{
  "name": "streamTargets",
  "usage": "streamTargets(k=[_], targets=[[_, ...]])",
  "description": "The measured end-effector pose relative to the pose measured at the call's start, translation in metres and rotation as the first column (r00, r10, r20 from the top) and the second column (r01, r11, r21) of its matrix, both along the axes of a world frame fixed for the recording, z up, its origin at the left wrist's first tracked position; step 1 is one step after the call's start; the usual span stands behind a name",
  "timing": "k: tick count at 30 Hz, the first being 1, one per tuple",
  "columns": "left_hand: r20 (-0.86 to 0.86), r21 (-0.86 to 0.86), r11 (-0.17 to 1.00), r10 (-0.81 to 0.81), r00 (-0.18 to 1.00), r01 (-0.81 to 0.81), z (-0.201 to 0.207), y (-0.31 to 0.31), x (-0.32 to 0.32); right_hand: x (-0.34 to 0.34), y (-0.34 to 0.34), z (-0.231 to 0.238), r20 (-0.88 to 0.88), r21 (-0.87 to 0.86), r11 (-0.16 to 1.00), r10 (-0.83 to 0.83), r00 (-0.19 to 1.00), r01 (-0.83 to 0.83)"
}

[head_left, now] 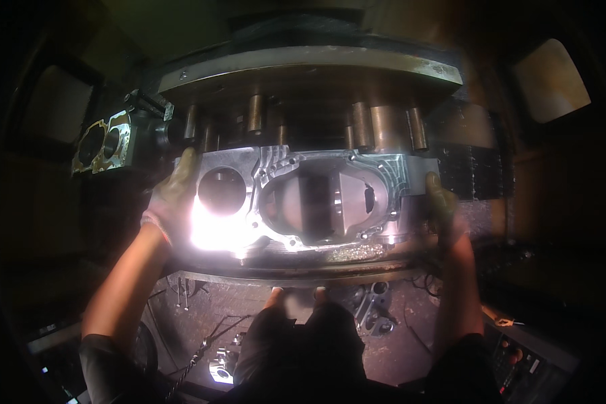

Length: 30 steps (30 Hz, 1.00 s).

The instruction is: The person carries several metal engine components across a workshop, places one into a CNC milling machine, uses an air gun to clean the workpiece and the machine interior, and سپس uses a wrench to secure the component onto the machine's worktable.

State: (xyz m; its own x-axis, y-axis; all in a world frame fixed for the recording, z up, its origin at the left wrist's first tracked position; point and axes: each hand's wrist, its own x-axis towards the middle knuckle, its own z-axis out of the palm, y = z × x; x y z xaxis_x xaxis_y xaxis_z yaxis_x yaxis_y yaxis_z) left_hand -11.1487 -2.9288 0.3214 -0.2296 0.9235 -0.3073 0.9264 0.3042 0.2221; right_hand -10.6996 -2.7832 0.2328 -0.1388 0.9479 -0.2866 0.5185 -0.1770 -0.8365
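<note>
A large silvery machined metal housing point(244, 161) lies in front of me, held between my hands. Its face has a round bore on the left and a wide oval opening ringed with bolt holes. Bright glare washes out its lower left corner. My left hand point(174, 195), in a pale glove, grips the left end with the thumb over the upper edge. At the opposite end, my gloved right hand point(443, 210) is closed around the side, slightly blurred. The fingers behind the housing are hidden on both hands.
Beyond the housing, a thick metal plate point(310, 59) stands with several round posts point(255, 113) beneath it. Another casting with two bores point(118, 138) sits at left. A metal ledge point(296, 275) runs along the near side. Metal parts point(374, 308) and a chain point(194, 360) appear lower down.
</note>
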Motion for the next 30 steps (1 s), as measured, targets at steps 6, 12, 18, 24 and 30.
streamTargets(k=[6,12,18,24,30], targets=[[-0.167,-0.132,0.991,-0.018,0.986,-0.005,-0.012,-0.007,-0.012,0.012,0.013,-0.022,0.031,0.223,0.948,0.225,0.974,-0.226],[-0.113,0.096,0.995,0.008,0.994,0.003,-0.014,-0.009,-0.017,0.016,0.017,-0.031,0.037,0.242,0.919,0.313,0.949,-0.312],[0.113,0.071,0.97,0.224,0.968,-0.233,-0.002,0.0,-0.009,-0.005,0.007,0.002,-0.033,-0.045,0.99,0.133,0.991,-0.134],[0.12,0.066,0.976,0.2,0.973,-0.209,-0.011,-0.002,-0.017,-0.01,0.006,0.002,-0.038,0.028,0.993,0.118,0.992,-0.117],[0.038,0.18,0.982,0.054,0.998,-0.06,-0.01,0.001,-0.02,0.002,0.0,-0.025,0.09,0.188,0.98,0.049,0.995,-0.065]])
